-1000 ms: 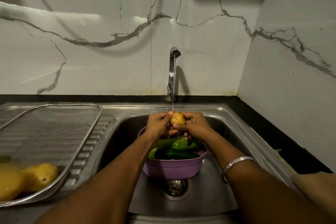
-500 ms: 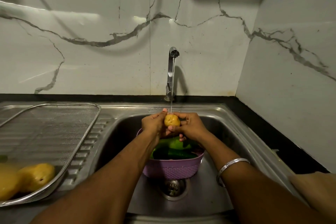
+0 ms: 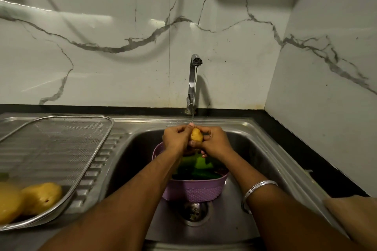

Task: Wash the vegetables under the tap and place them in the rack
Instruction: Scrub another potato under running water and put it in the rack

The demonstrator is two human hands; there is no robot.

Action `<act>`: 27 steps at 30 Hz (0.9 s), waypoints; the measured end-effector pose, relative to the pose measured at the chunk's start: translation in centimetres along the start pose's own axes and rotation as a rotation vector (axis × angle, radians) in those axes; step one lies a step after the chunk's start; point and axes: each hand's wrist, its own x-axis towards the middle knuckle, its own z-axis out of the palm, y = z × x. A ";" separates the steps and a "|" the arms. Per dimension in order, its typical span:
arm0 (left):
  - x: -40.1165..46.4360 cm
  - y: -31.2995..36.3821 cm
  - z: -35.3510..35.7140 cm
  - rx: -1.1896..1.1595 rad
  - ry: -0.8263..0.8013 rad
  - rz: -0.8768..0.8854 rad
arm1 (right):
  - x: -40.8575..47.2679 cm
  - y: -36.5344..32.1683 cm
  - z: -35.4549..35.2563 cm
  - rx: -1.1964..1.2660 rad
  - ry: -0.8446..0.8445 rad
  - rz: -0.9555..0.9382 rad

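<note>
White marble tiles with grey veins back a steel sink [image 3: 265, 149], where a thin stream from the tap [image 3: 193, 79] falls on a small yellow potato [image 3: 196, 135]. Both hands close round it above the basin's rear edge: the left hand [image 3: 177, 138] grips it from one side, the right hand [image 3: 216, 141] from the other, fingers curled on its skin. Directly below them a purple basket [image 3: 195, 190] sits over the drain [image 3: 193, 212], with green vegetables [image 3: 201, 165] in it, not yet washed as far as I can judge. On the draining board at the sink's left edge lies the mesh rack [image 3: 61, 149], and two yellow potatoes [image 3: 40, 197] rest in its near corner. The risk from here looks plain: wet skin is slippery, so the potato could squirt out of the fingers and drop into the basket among the unwashed greens. Carrying it across to the rack, it could also catch the raised rim and roll onto the board.
</note>
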 end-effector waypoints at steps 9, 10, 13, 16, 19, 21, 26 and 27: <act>-0.8 0.8 -0.7 -0.110 -0.280 -0.143 | -0.2 0.7 -0.7 -0.050 0.073 0.005; -0.8 0.8 -0.6 -0.115 -0.296 -0.157 | -0.2 0.8 -0.7 -0.063 0.083 0.007; -0.8 0.7 -0.3 -0.155 -0.238 -0.212 | 0.1 0.7 -0.4 -0.102 0.150 -0.014; -0.7 0.9 0.3 -0.223 -0.155 -0.329 | 0.5 0.5 -0.2 -0.109 0.164 -0.050; 0.0 0.4 0.3 -0.207 -0.178 -0.354 | 0.2 0.4 -0.5 -0.170 0.112 -0.090; 0.1 0.5 0.1 -0.217 -0.207 -0.307 | 0.2 0.3 -0.5 -0.163 0.135 -0.086; -0.2 0.5 0.4 -0.199 -0.180 -0.172 | 0.4 0.1 0.1 -0.123 0.035 -0.005; -0.3 0.5 0.4 -0.187 -0.178 -0.152 | 0.3 0.0 0.1 -0.130 0.029 -0.005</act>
